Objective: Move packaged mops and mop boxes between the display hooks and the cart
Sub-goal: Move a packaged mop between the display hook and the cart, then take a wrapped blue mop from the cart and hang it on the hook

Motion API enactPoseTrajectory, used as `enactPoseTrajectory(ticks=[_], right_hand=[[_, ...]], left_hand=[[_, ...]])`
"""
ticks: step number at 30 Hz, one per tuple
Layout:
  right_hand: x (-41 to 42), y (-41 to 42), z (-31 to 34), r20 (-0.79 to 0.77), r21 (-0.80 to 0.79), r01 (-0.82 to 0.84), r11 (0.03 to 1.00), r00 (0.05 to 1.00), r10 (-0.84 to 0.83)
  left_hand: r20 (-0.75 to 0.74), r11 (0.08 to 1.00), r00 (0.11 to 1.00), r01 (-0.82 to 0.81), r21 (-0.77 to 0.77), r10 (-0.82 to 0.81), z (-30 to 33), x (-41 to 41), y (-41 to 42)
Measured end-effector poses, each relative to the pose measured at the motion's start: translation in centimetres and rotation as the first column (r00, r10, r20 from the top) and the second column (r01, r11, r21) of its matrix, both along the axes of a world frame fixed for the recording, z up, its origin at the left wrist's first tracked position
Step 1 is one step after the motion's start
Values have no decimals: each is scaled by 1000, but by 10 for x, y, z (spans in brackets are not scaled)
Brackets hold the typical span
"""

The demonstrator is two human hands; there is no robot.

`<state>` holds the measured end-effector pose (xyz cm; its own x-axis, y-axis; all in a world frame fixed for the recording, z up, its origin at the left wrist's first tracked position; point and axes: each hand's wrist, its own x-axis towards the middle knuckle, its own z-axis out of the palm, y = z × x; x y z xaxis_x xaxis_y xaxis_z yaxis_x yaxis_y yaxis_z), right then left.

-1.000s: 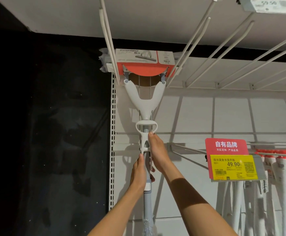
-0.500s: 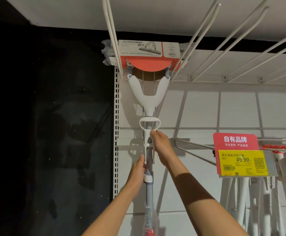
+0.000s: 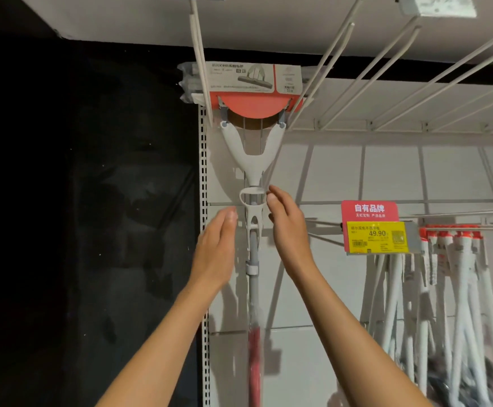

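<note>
Hanging mop [image 3: 252, 160] between hooks [image 3: 201, 63]; both hands' fingers [image 3: 230, 216] loose (price tag [image 3: 375, 237] right).

A shop: price tag [image 3: 375, 237], display hooks [image 3: 386, 71] and hanging packaged mops [image 3: 456, 289].

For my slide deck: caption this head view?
Both open hands flank a white sponge mop hanging from wire display hooks.

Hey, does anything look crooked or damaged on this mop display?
Nothing stands out. The mop hangs straight from the hooks, its packaging intact. Both hands, left hand and right hand, are off it.
</note>
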<state>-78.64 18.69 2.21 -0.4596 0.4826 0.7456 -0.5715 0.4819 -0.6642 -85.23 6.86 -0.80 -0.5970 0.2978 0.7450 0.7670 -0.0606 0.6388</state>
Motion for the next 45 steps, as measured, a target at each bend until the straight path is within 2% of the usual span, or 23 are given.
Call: enactPoseTrajectory(ticks=[2, 4, 11, 15, 19, 24, 33, 39, 45], right_hand=[[23, -14, -1, -31, 64, 38, 997, 999, -36], [46, -27, -4, -48, 113, 78, 991, 996, -73], [125, -64, -25, -64, 231, 232, 945, 973, -223], [179, -72, -44, -42, 338, 351, 873, 932, -359], [243, -70, -62, -36, 409, 459, 789, 872, -489], [343, -56, -89, -7, 474, 594, 650, 741, -672], [577, -24, -145, 119, 453, 737, 501, 507, -854], [724, -21, -190, 238, 385, 829, 406, 336, -911], [849, -33, -227, 348, 300, 919, 257, 146, -926]], left_hand=[[-173, 997, 983, -65, -34, 58, 4, 17, -24], [-278, 987, 954, -140, -80, 113, 5, 32, -46], [-498, 879, 818, -432, -202, 288, -6, 86, -97], [-545, 847, 796, -462, -263, 265, -19, 128, -109], [-534, 866, 824, -395, -307, 187, -29, 181, -110], [-524, 890, 848, -293, -349, 74, -43, 265, -86], [-432, 914, 865, 69, -401, -255, -90, 468, 2], [-334, 834, 812, 300, -463, -478, -135, 603, 49], [-246, 671, 664, 517, -531, -706, -172, 724, 89]])
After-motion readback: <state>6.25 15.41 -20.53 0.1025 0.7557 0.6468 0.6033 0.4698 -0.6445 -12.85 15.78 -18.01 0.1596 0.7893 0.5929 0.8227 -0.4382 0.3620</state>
